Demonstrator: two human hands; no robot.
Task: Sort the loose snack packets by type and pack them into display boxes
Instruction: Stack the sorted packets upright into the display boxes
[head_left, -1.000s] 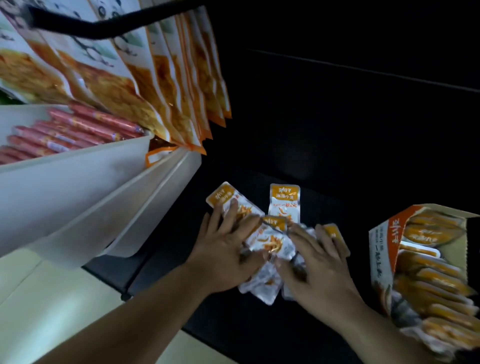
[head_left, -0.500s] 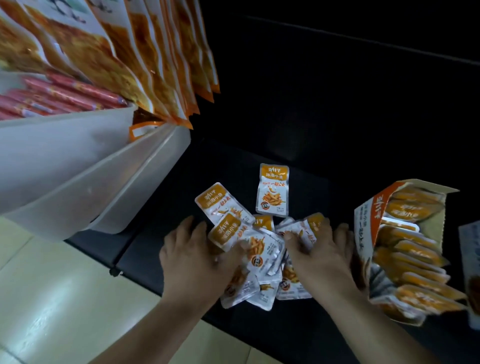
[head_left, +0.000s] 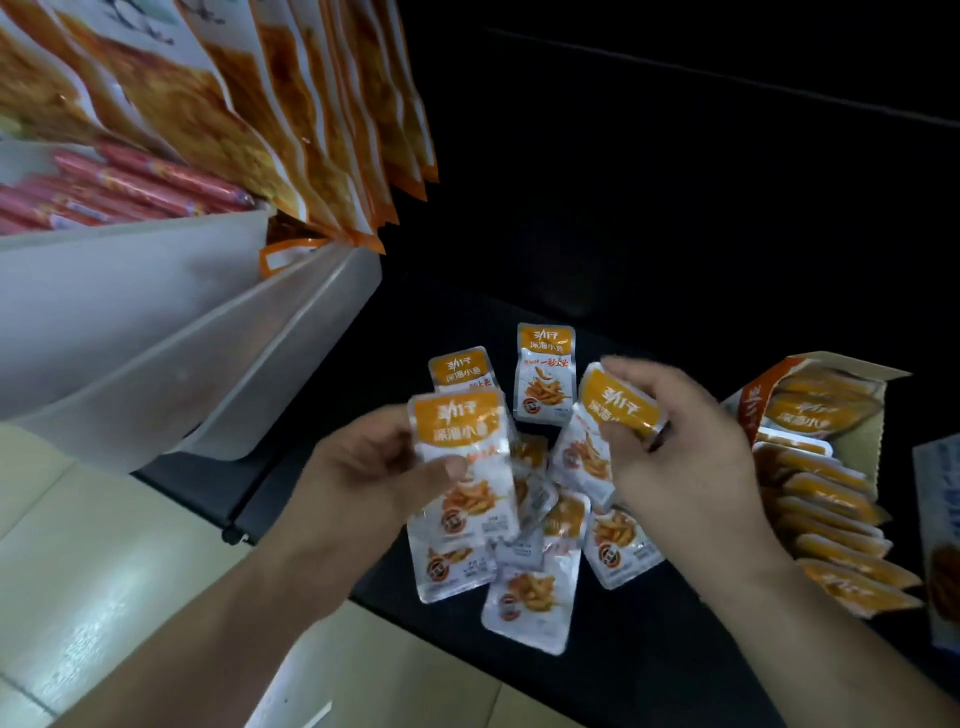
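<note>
Several small orange-and-silver snack packets (head_left: 527, 597) lie loose on a dark shelf (head_left: 649, 670). My left hand (head_left: 374, 478) holds up one such packet (head_left: 462, 457) by its left edge, thumb on its front. My right hand (head_left: 685, 457) pinches the orange top of another packet (head_left: 618, 410), raised above the pile. One packet (head_left: 544, 374) lies apart at the back. To the right stands an open cardboard display box (head_left: 753, 400), filled with a row of the same orange packets (head_left: 831, 509).
White plastic bins (head_left: 130, 322) jut out at the left, one holding red sausage sticks (head_left: 130, 192). Large orange snack bags (head_left: 311, 114) hang above them. Another box edge (head_left: 940, 545) shows at the far right. Pale floor tiles (head_left: 78, 571) lie below the shelf.
Both hands were pressed flat on the pile, gathering packets. Now each has lifted a packet off the shelf and holds it up.
</note>
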